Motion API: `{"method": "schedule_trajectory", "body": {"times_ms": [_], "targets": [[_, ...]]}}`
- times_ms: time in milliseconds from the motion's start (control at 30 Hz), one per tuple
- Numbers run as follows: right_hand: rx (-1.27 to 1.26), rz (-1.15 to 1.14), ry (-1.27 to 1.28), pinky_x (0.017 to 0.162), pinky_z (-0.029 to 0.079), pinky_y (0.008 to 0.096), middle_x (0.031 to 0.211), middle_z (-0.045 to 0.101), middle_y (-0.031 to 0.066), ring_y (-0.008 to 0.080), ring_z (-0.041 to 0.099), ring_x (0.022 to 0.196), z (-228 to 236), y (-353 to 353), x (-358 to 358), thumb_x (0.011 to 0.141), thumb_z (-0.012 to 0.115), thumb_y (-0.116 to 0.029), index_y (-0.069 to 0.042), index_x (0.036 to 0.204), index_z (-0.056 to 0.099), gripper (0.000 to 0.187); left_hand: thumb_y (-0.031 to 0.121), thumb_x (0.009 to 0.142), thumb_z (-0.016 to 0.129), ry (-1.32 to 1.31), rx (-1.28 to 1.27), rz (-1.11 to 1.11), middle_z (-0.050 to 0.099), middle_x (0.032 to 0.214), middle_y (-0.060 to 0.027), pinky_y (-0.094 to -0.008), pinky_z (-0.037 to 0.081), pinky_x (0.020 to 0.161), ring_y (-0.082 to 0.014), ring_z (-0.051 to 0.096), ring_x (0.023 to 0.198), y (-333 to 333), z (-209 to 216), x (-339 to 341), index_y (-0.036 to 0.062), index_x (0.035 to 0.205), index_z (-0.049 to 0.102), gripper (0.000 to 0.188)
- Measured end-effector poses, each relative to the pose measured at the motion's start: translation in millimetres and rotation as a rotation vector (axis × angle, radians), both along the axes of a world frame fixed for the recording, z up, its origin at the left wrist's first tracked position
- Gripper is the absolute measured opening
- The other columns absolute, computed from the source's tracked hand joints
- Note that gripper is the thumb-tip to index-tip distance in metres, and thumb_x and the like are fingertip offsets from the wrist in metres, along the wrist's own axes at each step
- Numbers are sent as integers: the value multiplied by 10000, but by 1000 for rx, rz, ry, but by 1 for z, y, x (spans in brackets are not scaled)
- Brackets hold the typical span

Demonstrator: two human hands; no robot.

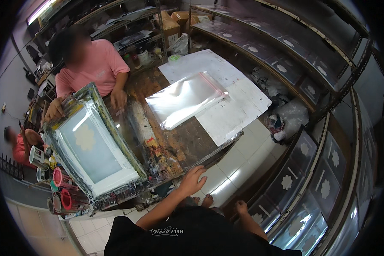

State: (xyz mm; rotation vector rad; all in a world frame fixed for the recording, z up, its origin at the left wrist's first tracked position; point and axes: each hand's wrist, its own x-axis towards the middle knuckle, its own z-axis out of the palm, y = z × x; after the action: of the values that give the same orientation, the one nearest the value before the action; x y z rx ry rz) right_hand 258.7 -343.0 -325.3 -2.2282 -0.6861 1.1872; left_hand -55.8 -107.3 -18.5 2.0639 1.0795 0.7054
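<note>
Left hand: the left hand [192, 181] is open, fingers apart and loosely bent, at the near edge of the paint-stained tabletop [179, 147]; whether it touches that edge cannot be told.
Right hand: the right hand [242, 208] hangs low near the rack of printed sheets [287, 182]; its fingers look partly curled, but whether they are closed on something cannot be told.
Clear plastic stack: a glossy stack of clear plastic [183, 100] with a pinkish strip along one end lies beyond the left hand, partly on the tabletop and partly on a white board [243, 102].
Screen frame: a stained screen frame [91, 136] with a pale flower shape in its mesh stands tilted at the tabletop's left end.
Co-worker: a person in a pink shirt [96, 64] has one hand [54, 110] on the frame and the other hand [118, 100] just beside it, blurred.
Paint cans: open paint cans [70, 199] cluster beside the frame, some red inside.
Shelves: metal shelves [305, 33] along the far right carry more sheets with white flower shapes.
Room: cardboard boxes [170, 29] sit behind the tabletop, a second person [21, 147] shows at the far left, and white tiles [247, 147] cover the floor.
</note>
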Motion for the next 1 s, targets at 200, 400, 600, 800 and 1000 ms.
{"method": "schedule_trajectory", "body": {"times_ms": [200,400,600,800,1000], "targets": [[123,66,-6,613,562,323,990,668,131,218,703,740,-51,48,42,959,570,-104,-4,1187,568,249,165,879,665,-49,137,113,524,1350,-220,-451,425,1040,-407,510,1233,21,33,24,-17,1243,584,415],[75,44,62,606,563,311,989,666,123,220,711,758,-5,58,44,958,567,-91,-18,1186,574,240,129,836,688,95,456,296,470,1399,-234,-496,362,1086,-426,442,1289,95,70,32,-35,1282,544,498],[-140,-52,143,613,567,330,977,664,129,230,715,775,53,39,41,945,576,-94,-21,1174,582,241,183,811,722,453,596,336,480,1359,-229,-527,344,1059,-400,442,1258,178,20,52,-25,1288,531,554],[52,-230,266,626,561,342,907,636,87,223,673,725,23,1,39,946,608,-117,-57,1102,586,168,159,835,676,543,587,175,610,1125,-67,-445,407,873,-268,556,1026,176,-34,69,59,1103,648,288],[443,-429,993,988,475,480,1270,558,91,297,556,1202,198,107,11,984,607,-355,-126,1254,537,361,119,823,653,370,625,-172,637,1102,-29,-421,412,833,-231,577,931,105,-8,99,71,1068,670,251]]}}
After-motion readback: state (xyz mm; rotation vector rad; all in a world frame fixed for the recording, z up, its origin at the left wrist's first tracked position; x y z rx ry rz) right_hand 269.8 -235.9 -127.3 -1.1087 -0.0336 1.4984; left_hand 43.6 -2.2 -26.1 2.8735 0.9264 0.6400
